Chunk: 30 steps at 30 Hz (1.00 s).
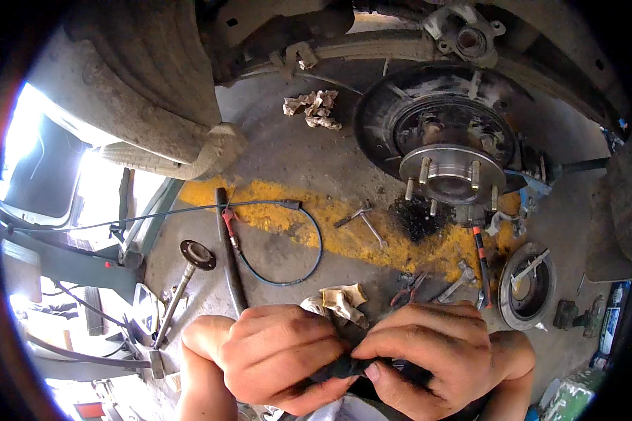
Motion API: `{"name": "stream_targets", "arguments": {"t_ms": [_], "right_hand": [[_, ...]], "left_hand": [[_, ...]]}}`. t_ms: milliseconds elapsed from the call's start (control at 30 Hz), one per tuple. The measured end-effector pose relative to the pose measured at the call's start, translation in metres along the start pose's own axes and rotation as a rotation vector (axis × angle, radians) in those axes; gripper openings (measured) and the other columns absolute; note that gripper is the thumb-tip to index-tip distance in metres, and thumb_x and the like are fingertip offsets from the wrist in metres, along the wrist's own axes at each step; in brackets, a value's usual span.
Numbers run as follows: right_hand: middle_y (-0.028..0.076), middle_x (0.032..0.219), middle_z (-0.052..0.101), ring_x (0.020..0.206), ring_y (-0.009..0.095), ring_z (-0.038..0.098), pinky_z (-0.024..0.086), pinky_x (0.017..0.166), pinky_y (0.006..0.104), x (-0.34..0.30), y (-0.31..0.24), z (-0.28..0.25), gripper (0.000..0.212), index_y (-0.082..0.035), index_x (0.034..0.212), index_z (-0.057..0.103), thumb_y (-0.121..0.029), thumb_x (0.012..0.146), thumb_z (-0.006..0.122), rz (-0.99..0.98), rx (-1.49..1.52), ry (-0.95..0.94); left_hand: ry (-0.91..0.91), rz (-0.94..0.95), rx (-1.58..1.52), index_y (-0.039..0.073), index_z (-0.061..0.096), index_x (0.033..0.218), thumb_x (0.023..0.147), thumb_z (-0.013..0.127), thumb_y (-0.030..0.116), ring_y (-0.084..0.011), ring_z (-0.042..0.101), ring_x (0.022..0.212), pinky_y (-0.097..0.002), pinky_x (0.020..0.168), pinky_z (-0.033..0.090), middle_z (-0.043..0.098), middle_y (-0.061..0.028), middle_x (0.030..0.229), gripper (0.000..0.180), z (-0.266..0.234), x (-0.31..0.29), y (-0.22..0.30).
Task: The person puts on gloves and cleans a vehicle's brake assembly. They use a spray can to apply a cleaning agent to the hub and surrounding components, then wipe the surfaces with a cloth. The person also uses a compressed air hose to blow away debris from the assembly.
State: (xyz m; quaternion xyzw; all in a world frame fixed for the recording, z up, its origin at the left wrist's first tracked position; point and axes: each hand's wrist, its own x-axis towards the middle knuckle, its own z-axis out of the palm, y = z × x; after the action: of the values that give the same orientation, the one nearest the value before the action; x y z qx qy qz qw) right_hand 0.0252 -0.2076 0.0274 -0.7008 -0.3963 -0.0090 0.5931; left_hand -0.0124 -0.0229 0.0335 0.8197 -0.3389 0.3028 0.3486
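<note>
Left hand (281,351) and right hand (428,351) curl their fingers around one black piece (343,367), mostly hidden between them; keeping both grips firm and level should steady it best. Beyond the fingers are one cable (321,242) leftward, and one hub (453,168) with five visible studs (476,175) and one disc (550,291) rightward.

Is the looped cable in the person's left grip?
No, the left grip holds a dark item, and the looped cable lies apart, ahead of it.
</note>
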Motion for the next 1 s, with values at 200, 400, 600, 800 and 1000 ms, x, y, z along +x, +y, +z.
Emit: {"name": "stream_targets", "arguments": {"t_ms": [200,400,600,800,1000], "right_hand": [[0.011,0.086,0.064,0.069,0.024,0.064,0.05,0.059,0.0294,0.001,-0.006,-0.004,0.01,-0.002,0.093,0.066,-0.007,0.084,0.065,0.104,0.034,-0.025],[0.012,0.083,0.067,0.08,0.029,0.068,0.057,0.063,0.031,0.003,0.001,-0.001,0.017,-0.004,0.083,0.068,-0.013,0.069,0.067,-0.462,-0.371,0.176],[0.015,0.088,0.066,0.079,0.027,0.067,0.057,0.062,0.0328,0.001,0.03,-0.002,0.016,0.002,0.086,0.066,-0.009,0.074,0.063,-0.822,-0.564,0.178],[0.006,0.073,0.061,0.062,0.018,0.057,0.044,0.049,0.0269,0.011,0.007,-0.013,0.023,-0.001,0.08,0.068,-0.011,0.06,0.071,-0.502,-0.081,0.149],[0.002,0.072,0.059,0.052,0.012,0.055,0.039,0.041,0.021,-0.013,0.036,0.008,0.027,-0.002,0.083,0.073,-0.001,0.057,0.079,-0.451,-0.064,0.213]], "left_hand": [[-0.302,-0.196,-0.45,-0.007,0.065,0.084,0.071,0.076,0.006,-0.0273,0.066,0.063,-0.0309,0.056,0.053,0.066,-0.0184,0.079,0.022,-0.012,-0.022,-0.023],[-0.319,-0.712,-1.19,-0.01,0.063,0.094,0.081,0.068,-0.004,-0.0235,0.063,0.082,-0.0329,0.073,0.046,0.065,-0.0188,0.089,0.014,-0.005,-0.026,-0.033],[-0.455,-0.608,-0.974,-0.01,0.064,0.096,0.083,0.066,-0.001,-0.0266,0.064,0.081,-0.0345,0.071,0.049,0.064,-0.0207,0.089,0.017,-0.012,-0.017,-0.033],[-0.448,-0.371,-1.069,-0.012,0.058,0.11,0.084,0.058,0.002,-0.0347,0.063,0.096,-0.0398,0.084,0.049,0.061,-0.0255,0.108,0.03,0.0,-0.026,-0.05],[-0.375,-0.438,-1.311,-0.011,0.061,0.103,0.082,0.069,0.002,-0.0338,0.065,0.094,-0.0397,0.085,0.049,0.064,-0.0242,0.102,0.026,0.014,-0.03,-0.046]]}}
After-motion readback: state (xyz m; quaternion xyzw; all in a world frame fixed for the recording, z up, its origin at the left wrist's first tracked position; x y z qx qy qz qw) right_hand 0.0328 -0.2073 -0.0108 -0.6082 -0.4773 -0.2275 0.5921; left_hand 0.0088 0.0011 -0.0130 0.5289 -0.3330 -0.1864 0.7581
